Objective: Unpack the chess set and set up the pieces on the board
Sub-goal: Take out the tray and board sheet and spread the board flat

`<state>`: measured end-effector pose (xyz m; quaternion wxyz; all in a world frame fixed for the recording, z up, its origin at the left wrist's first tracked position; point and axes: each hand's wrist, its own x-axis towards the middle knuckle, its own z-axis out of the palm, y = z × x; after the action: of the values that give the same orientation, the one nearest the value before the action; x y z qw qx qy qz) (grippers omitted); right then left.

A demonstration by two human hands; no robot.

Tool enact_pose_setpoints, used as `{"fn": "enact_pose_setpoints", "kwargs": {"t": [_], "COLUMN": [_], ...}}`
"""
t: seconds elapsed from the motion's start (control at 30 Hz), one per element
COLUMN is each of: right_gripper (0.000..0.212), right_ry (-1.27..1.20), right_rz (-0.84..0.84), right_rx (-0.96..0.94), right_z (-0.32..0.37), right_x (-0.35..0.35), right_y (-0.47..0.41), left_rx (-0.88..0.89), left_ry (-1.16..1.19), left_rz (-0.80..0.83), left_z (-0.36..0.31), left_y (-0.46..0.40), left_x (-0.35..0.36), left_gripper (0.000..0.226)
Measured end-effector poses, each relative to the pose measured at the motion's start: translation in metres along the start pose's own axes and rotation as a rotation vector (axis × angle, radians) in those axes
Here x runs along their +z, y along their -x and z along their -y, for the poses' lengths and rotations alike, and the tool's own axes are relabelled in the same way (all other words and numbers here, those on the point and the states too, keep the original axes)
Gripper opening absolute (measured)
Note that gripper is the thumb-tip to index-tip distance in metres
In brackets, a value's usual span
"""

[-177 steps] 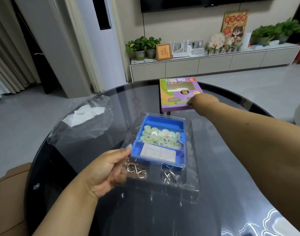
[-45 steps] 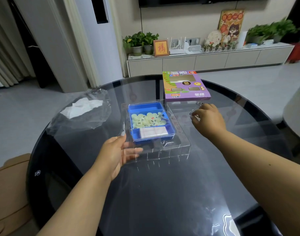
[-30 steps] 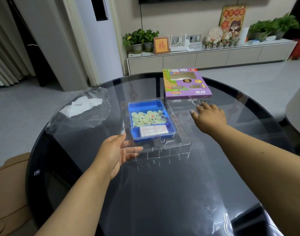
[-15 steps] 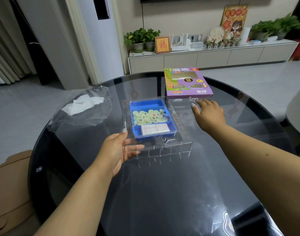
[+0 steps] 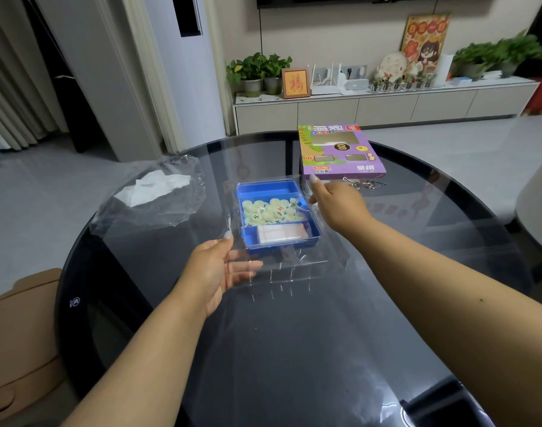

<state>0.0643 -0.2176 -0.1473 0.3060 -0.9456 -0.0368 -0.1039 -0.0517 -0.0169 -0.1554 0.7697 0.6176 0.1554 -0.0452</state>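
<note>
blue tray (image 5: 313,232) long axis running away, hands (image 5: 216,272) flanking

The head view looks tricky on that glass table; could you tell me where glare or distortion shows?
Head view: white glare streaks on the glass table at the near right edge; wide-angle bending tilts the doorframe; the clear tray barely shows; far-right plants blur.

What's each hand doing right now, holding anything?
Left hand: grips the clear plastic tray at its near-left edge.
Right hand: open, at the tray's far-right edge, holding nothing.
</note>
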Motion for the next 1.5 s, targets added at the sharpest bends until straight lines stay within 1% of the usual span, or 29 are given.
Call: {"fn": "enact_pose_setpoints", "kwargs": {"t": [0.1, 0.23, 0.3, 0.37, 0.43, 0.53, 0.73, 0.83, 1.03, 1.1, 1.17, 1.23, 1.27, 1.33, 1.4, 1.43, 1.47, 1.5], "right_gripper": [0.071, 0.067, 0.065, 0.064, 0.066, 0.067, 0.057, 0.056, 0.050, 0.041, 0.029, 0.016, 0.014, 0.021, 0.025, 0.026, 0.026, 0.025], "right_ry": [0.089, 0.336, 0.386, 0.386, 0.352, 0.227, -0.054, -0.132, -0.221, -0.287, -0.370, -0.493, -0.563, -0.626, -0.608, -0.619, -0.653, -0.688], "right_rz": [0.081, 0.203, 0.261, 0.300, 0.324, 0.303, 0.177, 0.121, 0.068, 0.047, 0.028, 0.016, 0.018, 0.033, 0.045, 0.055, 0.072, 0.091], "right_rx": [0.085, 0.082, 0.119, 0.168, 0.229, 0.348, 0.427, 0.441, 0.426, 0.417, 0.405, 0.384, 0.368, 0.381, 0.457, 0.491, 0.513, 0.520], "right_z": [0.006, 0.021, 0.030, 0.035, 0.034, 0.032, 0.027, 0.030, 0.031, 0.031, 0.031, 0.031, 0.032, 0.036, 0.043, 0.048, 0.051, 0.055], "right_x": [0.005, 0.007, 0.007, 0.009, 0.012, 0.013, 0.014, 0.013, 0.012, 0.010, 0.002, -0.009, -0.014, -0.020, -0.022, -0.022, -0.022, -0.021], "right_y": [-0.002, -0.006, -0.009, -0.012, -0.017, -0.022, -0.019, -0.018, -0.016, -0.017, -0.016, -0.015, -0.014, -0.014, -0.015, -0.014, -0.013, -0.011], "left_rx": [-0.004, -0.009, -0.016, -0.023, -0.029, -0.030, -0.033, -0.038, -0.046, -0.044, -0.037, -0.013, 0.011, 0.092, 0.210, 0.277, 0.330, 0.353], "left_ry": [0.004, 0.009, 0.002, 0.006, 0.006, 0.008, 0.028, 0.030, 0.025, 0.022, 0.009, -0.079, -0.165, -0.429, -0.789, -0.892, -0.904, -0.819], "left_rz": [0.001, 0.007, 0.018, 0.025, 0.026, 0.029, 0.009, -0.001, -0.014, -0.035, -0.073, -0.116, -0.145, -0.223, -0.352, -0.411, -0.438, -0.414], "left_z": [0.000, -0.002, -0.003, -0.003, -0.004, -0.005, -0.004, -0.004, -0.005, -0.004, -0.004, -0.004, -0.005, -0.009, -0.016, -0.019, -0.020, -0.022], "left_y": [0.000, 0.000, 0.000, 0.001, 0.001, 0.002, 0.000, 0.000, 0.002, 0.001, 0.001, -0.001, -0.002, 0.001, 0.004, 0.007, 0.008, 0.008], "left_x": [0.000, 0.001, 0.001, 0.001, 0.000, -0.001, 0.000, 0.000, 0.001, 0.002, 0.003, 0.002, 0.001, -0.002, -0.007, -0.008, -0.009, -0.008], "left_gripper": [0.029, 0.030, 0.030, 0.030, 0.029, 0.029, 0.029, 0.030, 0.031, 0.031, 0.031, 0.029, 0.028, 0.034, 0.048, 0.051, 0.051, 0.048]}}
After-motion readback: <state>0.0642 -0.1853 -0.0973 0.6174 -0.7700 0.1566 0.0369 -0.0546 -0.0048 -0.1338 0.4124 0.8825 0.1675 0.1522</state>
